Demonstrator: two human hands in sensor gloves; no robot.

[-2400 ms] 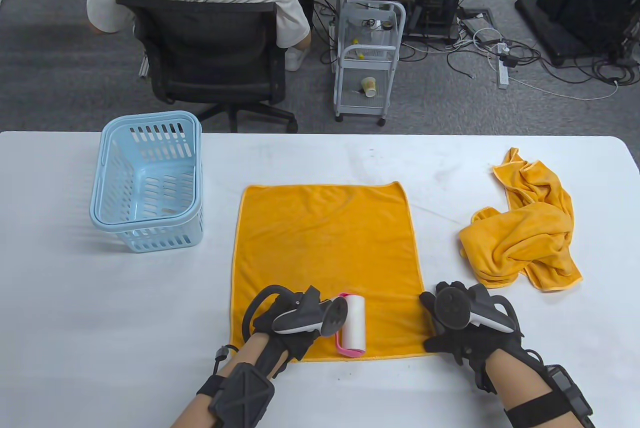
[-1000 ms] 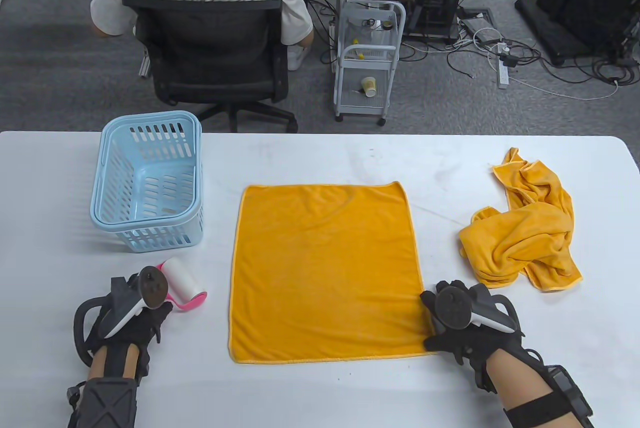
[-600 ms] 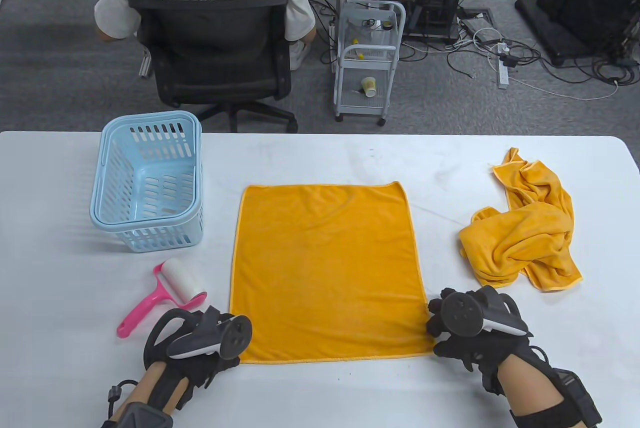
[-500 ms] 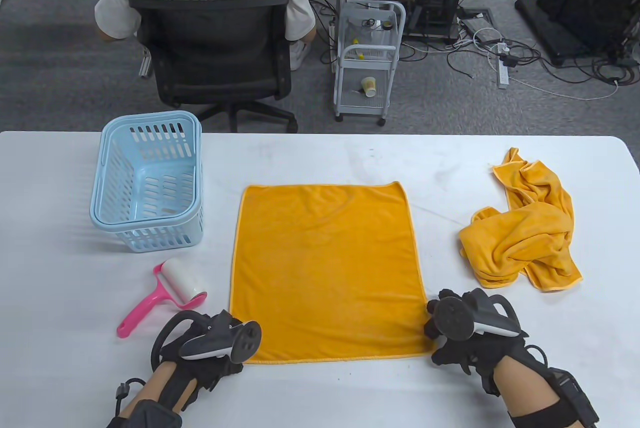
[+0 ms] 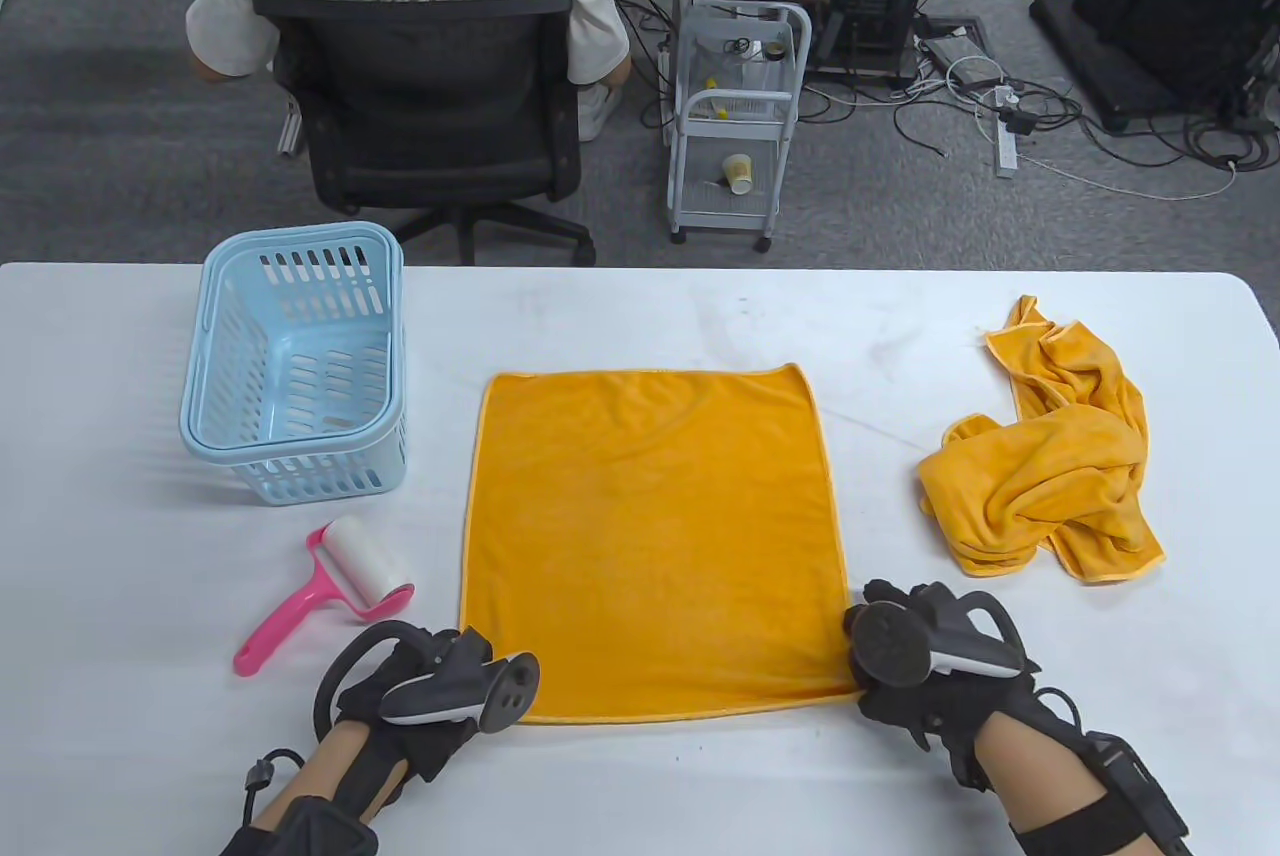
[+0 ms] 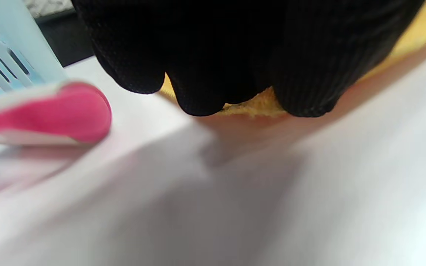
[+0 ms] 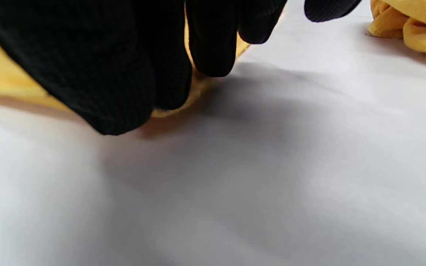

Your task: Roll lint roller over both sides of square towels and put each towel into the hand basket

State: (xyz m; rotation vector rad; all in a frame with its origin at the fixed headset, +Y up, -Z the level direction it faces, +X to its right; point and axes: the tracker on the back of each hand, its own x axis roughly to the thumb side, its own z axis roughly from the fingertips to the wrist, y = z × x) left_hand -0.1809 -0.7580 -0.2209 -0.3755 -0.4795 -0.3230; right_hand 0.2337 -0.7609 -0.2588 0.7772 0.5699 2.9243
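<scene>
Hands [image 5: 430,686] [image 5: 915,666] at the flat towel's [image 5: 650,536] near corners — each grip pinched tight on cloth.

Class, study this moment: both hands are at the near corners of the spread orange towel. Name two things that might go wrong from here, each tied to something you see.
1. The lint roller lies close beside the left hand; lifting that corner of the flat towel might knock or drag it.
2. In the wrist views the fingers meet only the towel's very edge, so a corner may slip free, and the towel would likely land creased.
</scene>
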